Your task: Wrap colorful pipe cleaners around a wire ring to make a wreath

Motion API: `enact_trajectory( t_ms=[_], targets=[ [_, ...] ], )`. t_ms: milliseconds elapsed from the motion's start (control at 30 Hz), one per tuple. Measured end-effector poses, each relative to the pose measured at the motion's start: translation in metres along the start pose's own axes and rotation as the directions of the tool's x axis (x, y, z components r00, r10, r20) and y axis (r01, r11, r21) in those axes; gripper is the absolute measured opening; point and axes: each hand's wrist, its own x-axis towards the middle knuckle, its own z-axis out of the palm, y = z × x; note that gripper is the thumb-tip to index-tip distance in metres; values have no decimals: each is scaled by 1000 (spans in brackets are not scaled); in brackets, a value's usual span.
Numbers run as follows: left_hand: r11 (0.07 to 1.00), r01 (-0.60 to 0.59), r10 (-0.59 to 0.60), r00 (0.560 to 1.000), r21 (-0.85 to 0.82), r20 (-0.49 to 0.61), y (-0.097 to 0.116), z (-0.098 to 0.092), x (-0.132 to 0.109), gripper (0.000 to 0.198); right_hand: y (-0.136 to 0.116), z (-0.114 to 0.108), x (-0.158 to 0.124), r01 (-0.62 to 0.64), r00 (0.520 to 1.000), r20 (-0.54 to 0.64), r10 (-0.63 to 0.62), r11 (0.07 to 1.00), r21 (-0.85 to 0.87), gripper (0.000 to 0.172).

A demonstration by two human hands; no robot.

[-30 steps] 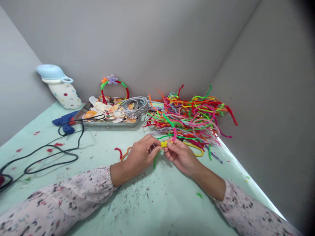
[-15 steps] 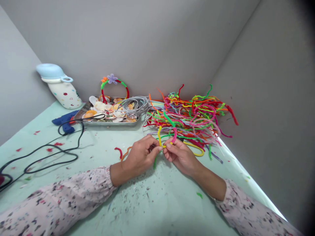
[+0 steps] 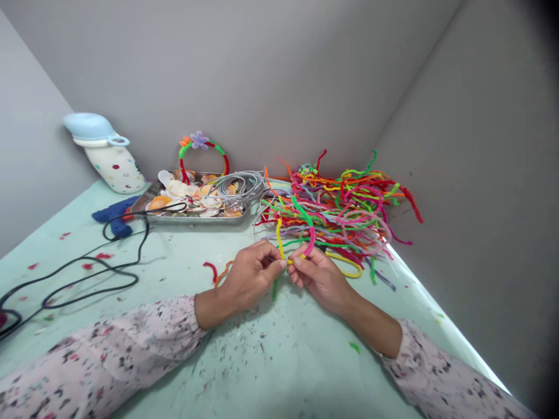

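My left hand (image 3: 255, 276) is closed in a pinch, its thumb and fingertips at a yellow pipe cleaner (image 3: 280, 238) whose free end sticks up. My right hand (image 3: 321, 276) pinches a curved piece covered in fuzzy pipe cleaner, a pink stretch (image 3: 310, 241) nearest the fingers and a green stretch (image 3: 302, 210) beyond. A short yellow section bridges the two hands, whose fingertips nearly meet. Fingers hide what lies inside the grips. Behind the hands spreads a tangled pile of colourful pipe cleaners (image 3: 345, 209).
A metal tray (image 3: 198, 220) of shells stands at the back, bearing a coil of grey wire (image 3: 240, 187) and a flower-trimmed hoop (image 3: 225, 160). Left of it lie a blue glue gun (image 3: 116, 215) with black cable (image 3: 131, 265) and a leaning white bottle (image 3: 114, 167). Scissors-like yellow loop (image 3: 351, 272) sits right.
The yellow pipe cleaner's free end has swung slightly left and stands a little higher. Both hands stay almost in place.
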Motion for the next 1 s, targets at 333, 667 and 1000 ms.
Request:
enact_trajectory(
  t_ms=[333, 667, 1000],
  targets=[
    [1000, 0, 0, 1000, -5, -3, -3, 2, 2, 11, 2, -1, 0, 19, 1000, 0, -19, 999, -27, 16],
    [983, -99, 115, 988, 152, -100, 0, 4, 0, 17, -3, 1, 4, -31, 991, -124, 54, 983, 180, 20],
    [936, -316, 330, 941, 152, -76, -4, 3, 1, 21, -3, 0, 3, -50, 991, -111, 73, 980, 191, 19]
  ],
)
